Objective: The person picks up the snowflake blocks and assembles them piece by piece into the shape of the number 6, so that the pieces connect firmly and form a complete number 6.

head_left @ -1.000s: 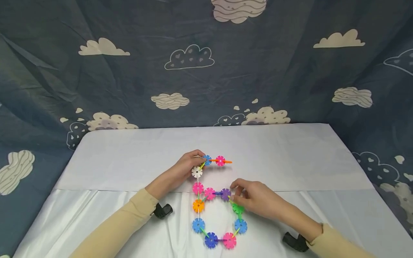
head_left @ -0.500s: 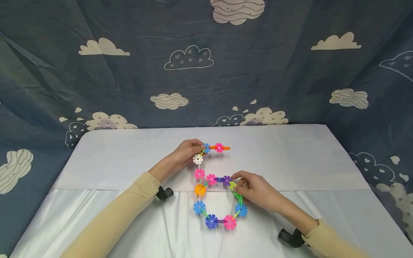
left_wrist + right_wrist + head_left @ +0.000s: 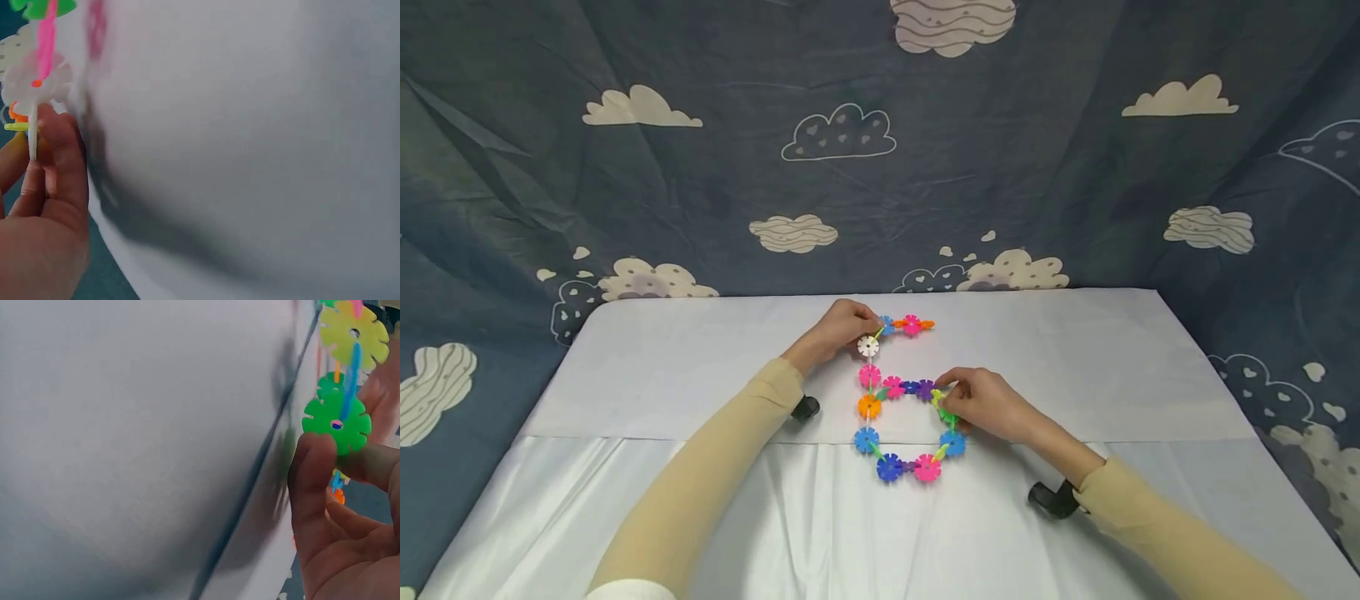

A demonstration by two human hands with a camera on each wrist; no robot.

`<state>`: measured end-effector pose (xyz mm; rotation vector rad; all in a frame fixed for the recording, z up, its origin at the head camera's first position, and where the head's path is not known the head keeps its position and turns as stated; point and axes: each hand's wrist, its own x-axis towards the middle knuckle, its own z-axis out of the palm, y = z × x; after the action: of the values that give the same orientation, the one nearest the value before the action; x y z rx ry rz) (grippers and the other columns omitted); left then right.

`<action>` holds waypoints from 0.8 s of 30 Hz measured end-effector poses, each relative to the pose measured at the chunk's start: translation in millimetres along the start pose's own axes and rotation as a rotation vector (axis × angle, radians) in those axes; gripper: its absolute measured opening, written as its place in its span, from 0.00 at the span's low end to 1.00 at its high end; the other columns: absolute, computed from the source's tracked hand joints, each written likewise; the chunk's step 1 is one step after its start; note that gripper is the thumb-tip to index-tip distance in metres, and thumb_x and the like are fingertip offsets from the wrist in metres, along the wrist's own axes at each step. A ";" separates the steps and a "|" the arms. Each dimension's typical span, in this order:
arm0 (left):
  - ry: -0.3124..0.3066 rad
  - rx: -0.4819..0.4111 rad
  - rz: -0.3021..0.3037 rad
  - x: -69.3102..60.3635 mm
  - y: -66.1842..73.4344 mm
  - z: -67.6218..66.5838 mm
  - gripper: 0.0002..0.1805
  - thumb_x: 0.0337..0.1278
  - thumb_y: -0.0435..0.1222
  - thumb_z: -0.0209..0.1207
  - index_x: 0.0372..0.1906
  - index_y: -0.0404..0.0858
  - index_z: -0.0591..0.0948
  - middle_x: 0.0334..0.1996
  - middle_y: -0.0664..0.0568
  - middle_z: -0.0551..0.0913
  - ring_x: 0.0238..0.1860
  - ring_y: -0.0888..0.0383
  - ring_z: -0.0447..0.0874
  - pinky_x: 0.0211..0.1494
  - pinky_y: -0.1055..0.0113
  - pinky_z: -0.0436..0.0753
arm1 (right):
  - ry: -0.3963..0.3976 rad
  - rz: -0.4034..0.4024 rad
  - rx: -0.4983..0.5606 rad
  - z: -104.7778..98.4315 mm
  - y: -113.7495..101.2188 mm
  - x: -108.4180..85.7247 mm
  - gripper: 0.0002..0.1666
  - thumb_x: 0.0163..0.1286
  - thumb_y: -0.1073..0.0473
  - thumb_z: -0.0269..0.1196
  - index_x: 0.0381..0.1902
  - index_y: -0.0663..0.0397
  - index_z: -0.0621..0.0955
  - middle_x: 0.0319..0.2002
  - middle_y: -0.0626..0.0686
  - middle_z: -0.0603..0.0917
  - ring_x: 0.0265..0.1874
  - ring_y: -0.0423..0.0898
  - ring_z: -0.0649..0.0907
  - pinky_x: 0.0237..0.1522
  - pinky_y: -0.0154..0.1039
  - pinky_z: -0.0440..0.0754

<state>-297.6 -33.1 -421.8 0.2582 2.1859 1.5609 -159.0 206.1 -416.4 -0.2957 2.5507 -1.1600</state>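
Observation:
Both hands hold a figure of linked plastic snowflake discs (image 3: pixel 869 406), shaped like a 6, over the white cloth. Its lower part is a closed loop of blue, pink, orange, purple and green discs; an open arm bends right at the top. My left hand (image 3: pixel 841 329) pinches the upper left corner, near a white disc (image 3: pixel 868 346) and a light blue disc (image 3: pixel 887 326). On the loop's upper right, my right hand (image 3: pixel 996 405) pinches a green disc (image 3: pixel 337 422) between thumb and finger. Some discs are partly hidden behind the fingers.
A white cloth (image 3: pixel 737 517) covers the table, with a crease across its middle. Behind the table hangs a dark curtain (image 3: pixel 1037 167) with cloud prints. Black wrist cameras sit under both forearms.
Both hands have carried the disc figure away from me, toward the back of the table. Their grip looks the same, and the figure keeps its shape.

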 end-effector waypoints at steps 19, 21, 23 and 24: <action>0.085 0.045 0.047 -5.5 -6.0 2.3 0.11 0.67 0.34 0.59 0.49 0.33 0.81 0.31 0.46 0.82 0.11 0.60 0.62 0.15 0.69 0.68 | 0.136 0.021 -0.152 -3.6 -4.3 -9.0 0.20 0.69 0.55 0.64 0.57 0.57 0.79 0.41 0.50 0.83 0.24 0.44 0.78 0.24 0.39 0.78; 0.071 0.056 0.042 -6.4 -5.6 2.3 0.12 0.66 0.35 0.60 0.51 0.34 0.80 0.33 0.46 0.81 0.12 0.60 0.63 0.17 0.69 0.69 | 0.157 0.012 -0.155 -4.9 -2.5 -5.9 0.19 0.70 0.56 0.63 0.56 0.57 0.80 0.42 0.50 0.83 0.26 0.44 0.78 0.26 0.39 0.78; 0.053 0.074 0.041 -5.8 -5.3 2.7 0.15 0.65 0.36 0.61 0.54 0.35 0.80 0.35 0.46 0.80 0.15 0.58 0.64 0.18 0.69 0.69 | 0.159 -0.001 -0.144 -5.2 -0.8 -3.0 0.18 0.70 0.57 0.63 0.55 0.57 0.80 0.42 0.51 0.83 0.28 0.44 0.79 0.28 0.39 0.79; 0.046 0.086 0.047 -5.3 -4.9 3.0 0.16 0.64 0.36 0.62 0.55 0.36 0.79 0.36 0.46 0.79 0.17 0.58 0.65 0.20 0.69 0.69 | 0.152 -0.009 -0.133 -4.9 -0.2 -1.8 0.18 0.70 0.57 0.63 0.55 0.57 0.80 0.41 0.51 0.83 0.28 0.44 0.79 0.28 0.39 0.80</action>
<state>-291.1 -34.3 -425.8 0.3048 2.3018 1.5132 -159.1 209.9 -412.8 -0.2592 2.7676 -1.0544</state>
